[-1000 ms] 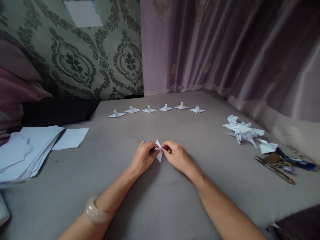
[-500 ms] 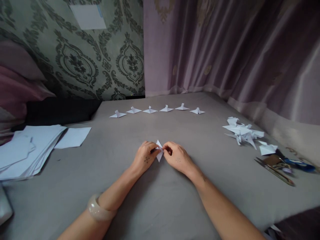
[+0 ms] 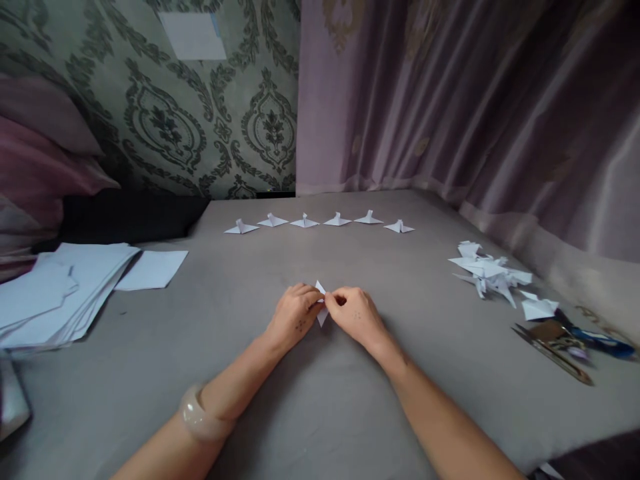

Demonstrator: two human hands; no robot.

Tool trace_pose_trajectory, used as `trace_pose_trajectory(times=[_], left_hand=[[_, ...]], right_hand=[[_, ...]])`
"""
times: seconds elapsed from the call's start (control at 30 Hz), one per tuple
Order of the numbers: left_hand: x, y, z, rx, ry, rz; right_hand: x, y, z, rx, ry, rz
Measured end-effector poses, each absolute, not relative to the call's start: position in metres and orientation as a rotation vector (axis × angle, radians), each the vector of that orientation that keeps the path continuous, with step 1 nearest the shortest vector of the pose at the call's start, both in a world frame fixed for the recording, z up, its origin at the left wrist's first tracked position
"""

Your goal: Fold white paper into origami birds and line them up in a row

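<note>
A small folded white paper piece [image 3: 323, 316] is pinched between my two hands, low over the grey cloth surface. My left hand [image 3: 296, 312] grips its left side, fingers curled over the middle. From the other side my right hand [image 3: 356, 313] holds it between thumb and forefinger. Pointed tips of the paper stick out above and below the fingers; its centre is hidden. Beyond the hands stands a curved row of several folded paper birds [image 3: 305, 221], wings spread flat.
White paper sheets [image 3: 100, 280] lie stacked at the left, with a smaller sheet [image 3: 155, 269] beside them. At the right are a heap of folded paper pieces [image 3: 493, 270], scissors [image 3: 555, 353] and a blue item [image 3: 605, 343]. A curtain [image 3: 380, 100] hangs behind.
The view has shifted slightly, so the surroundings sit a little differently. My left fingers now cover more of the paper's middle, and my hands are closer together.
</note>
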State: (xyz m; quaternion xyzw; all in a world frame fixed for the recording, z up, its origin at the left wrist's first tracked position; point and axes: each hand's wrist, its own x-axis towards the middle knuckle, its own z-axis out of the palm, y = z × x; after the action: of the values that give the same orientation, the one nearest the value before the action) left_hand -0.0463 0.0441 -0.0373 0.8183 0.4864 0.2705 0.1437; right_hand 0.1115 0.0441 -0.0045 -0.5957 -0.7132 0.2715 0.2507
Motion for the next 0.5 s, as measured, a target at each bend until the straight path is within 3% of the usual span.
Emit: trace_pose_trajectory(times=[0.13, 0.5], left_hand=[[-0.046, 0.044, -0.035, 2.333, 1.387, 0.794], [-0.043, 0.042, -0.025, 2.197, 1.38, 0.822]], right_hand=[[0.114, 0.046, -0.003, -1.599, -1.913, 0.768], [0.125, 0.054, -0.011, -1.514, -1.51, 1.485]])
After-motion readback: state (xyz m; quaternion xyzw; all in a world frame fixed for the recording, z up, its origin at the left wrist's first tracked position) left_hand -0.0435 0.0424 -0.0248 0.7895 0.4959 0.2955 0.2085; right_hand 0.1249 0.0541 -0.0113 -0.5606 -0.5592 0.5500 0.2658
